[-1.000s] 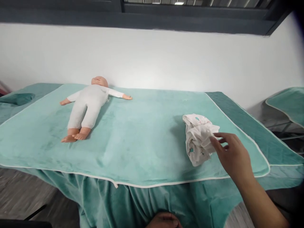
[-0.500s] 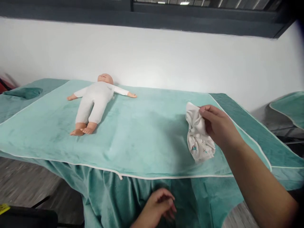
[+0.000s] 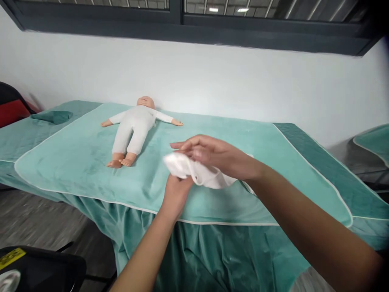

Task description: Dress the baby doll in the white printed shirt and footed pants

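Note:
A crumpled white baby garment (image 3: 200, 173) is held up over the front middle of the teal-covered table (image 3: 91, 162). My left hand (image 3: 176, 192) grips it from underneath, fingers mostly hidden by the cloth. My right hand (image 3: 215, 156) lies on top of it, fingers closed over the fabric. A baby doll (image 3: 133, 127) in a white suit lies on its back at the far left of the table, well away from both hands.
The table stands against a white wall under a dark window frame. A red and black seat (image 3: 12, 109) is at the far left. A black object with a yellow label (image 3: 39, 267) sits at the lower left. Another teal-covered surface (image 3: 373, 140) is at the right.
My right hand has lifted the garment from the table's right side and carried it left to the middle. My left hand rose from below the table edge and took hold of it.

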Motion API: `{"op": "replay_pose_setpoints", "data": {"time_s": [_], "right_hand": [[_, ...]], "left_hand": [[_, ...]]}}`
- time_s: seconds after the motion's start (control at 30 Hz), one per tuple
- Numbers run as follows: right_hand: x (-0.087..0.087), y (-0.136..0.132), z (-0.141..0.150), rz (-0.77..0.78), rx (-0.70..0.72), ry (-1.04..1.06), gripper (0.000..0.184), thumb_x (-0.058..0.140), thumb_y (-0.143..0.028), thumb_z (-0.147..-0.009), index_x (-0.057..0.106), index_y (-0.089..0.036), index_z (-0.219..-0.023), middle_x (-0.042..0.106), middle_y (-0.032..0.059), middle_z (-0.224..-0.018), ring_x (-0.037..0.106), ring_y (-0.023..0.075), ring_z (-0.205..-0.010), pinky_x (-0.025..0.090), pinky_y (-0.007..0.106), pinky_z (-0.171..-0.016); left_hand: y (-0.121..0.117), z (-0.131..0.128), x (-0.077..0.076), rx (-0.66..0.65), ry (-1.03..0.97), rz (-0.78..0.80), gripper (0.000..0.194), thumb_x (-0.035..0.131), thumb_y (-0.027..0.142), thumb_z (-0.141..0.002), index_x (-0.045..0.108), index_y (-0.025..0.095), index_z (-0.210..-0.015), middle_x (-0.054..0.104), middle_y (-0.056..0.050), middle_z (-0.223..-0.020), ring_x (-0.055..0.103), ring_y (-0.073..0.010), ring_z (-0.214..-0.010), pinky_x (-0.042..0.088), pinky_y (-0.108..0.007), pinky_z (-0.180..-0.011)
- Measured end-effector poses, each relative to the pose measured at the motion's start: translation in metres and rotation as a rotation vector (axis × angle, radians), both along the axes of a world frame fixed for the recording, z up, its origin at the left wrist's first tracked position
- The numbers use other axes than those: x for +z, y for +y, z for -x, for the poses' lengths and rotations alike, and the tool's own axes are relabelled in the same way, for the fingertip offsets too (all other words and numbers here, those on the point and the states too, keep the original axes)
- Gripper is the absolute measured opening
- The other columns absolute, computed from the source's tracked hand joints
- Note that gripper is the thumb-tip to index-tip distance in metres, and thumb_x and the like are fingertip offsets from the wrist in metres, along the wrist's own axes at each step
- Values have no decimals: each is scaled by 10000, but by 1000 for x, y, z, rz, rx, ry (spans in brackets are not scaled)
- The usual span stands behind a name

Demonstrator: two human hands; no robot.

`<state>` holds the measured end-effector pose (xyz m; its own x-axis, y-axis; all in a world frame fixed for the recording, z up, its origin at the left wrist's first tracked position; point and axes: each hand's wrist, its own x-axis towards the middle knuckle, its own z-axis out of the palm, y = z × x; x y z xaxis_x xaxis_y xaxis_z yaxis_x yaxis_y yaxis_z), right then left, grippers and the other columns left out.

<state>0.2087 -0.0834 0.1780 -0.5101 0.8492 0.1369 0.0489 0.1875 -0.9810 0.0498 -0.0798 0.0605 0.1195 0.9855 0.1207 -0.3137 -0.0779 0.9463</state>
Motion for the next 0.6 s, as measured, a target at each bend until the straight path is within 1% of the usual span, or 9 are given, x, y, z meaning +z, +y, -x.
{"op": "replay_pose_setpoints", "data": {"time_s": [0.07, 0.1, 0.2, 0.23, 0.3, 0.37, 0.43, 0.5, 0.6], "right_hand": [[-16, -2, -5, -67, -74, -184, 374, 599, -493, -960, 622, -285, -1270, 608, 61, -1405, 598, 213, -1247, 483, 396, -1041], [-29, -2, -11, -102, -152, -288, 411, 582, -507, -965, 595, -309, -1325, 564, 49, -1472, 550, 227, -1326, 456, 418, -1085], [-81, -3, -38, -207, -362, -662, 571, 572, -551, -952, 477, -321, -1467, 503, 64, -1546, 491, 282, -1400, 424, 488, -1128], [-100, -3, -48, -294, -392, -787, 616, 606, -536, -932, 473, -273, -1473, 504, 98, -1543, 471, 303, -1416, 388, 511, -1157], [-134, -5, -68, -480, -447, -994, 563, 594, -439, -950, 489, -212, -1455, 474, 131, -1567, 396, 316, -1474, 293, 539, -1214], [-157, -10, -86, -597, -594, -1121, 580, 589, -428, -948, 468, -192, -1463, 443, 141, -1589, 374, 327, -1485, 250, 570, -1225], [-170, -15, -103, -630, -737, -1178, 637, 601, -443, -928, 435, -172, -1480, 426, 156, -1596, 393, 337, -1467, 280, 572, -1208], [-176, -20, -120, -589, -818, -1205, 626, 590, -391, -918, 434, -156, -1476, 464, 169, -1564, 452, 349, -1414, 341, 566, -1165], [-182, -26, -148, -471, -807, -1192, 488, 512, -248, -900, 537, -182, -1383, 631, 145, -1373, 592, 337, -1233, 456, 515, -1037]], "left_hand": [[9, 10, -4, 135, -32, 14, 194, 750, 228, -725, 648, 181, -885, 714, -7, -925, 665, -178, -875, 531, -293, -820], [13, 17, -7, 224, -55, 22, 160, 738, 221, -730, 642, 177, -849, 707, 1, -886, 660, -168, -847, 531, -289, -817], [20, 42, -16, 434, -127, 60, 220, 744, 254, -760, 685, 171, -956, 731, -33, -1024, 681, -186, -968, 528, -319, -930], [21, 50, -18, 466, -146, 60, 277, 754, 279, -772, 694, 173, -1020, 729, -52, -1105, 680, -202, -1042, 520, -333, -974], [22, 63, -21, 505, -169, 54, 378, 785, 321, -773, 690, 181, -1112, 713, -73, -1198, 665, -220, -1135, 513, -342, -1020], [24, 75, -22, 552, -180, 45, 426, 795, 335, -778, 678, 183, -1159, 704, -79, -1232, 656, -220, -1168, 519, -336, -1029], [29, 88, -22, 612, -198, 26, 438, 775, 327, -805, 660, 194, -1206, 689, -76, -1279, 655, -218, -1178, 541, -334, -1013], [34, 102, -23, 682, -210, 3, 410, 724, 290, -844, 646, 204, -1237, 672, -69, -1324, 650, -222, -1204, 567, -322, -978], [40, 119, -24, 715, -192, 10, 333, 650, 236, -874, 659, 188, -1203, 680, -72, -1317, 647, -244, -1228, 596, -328, -936]]}}
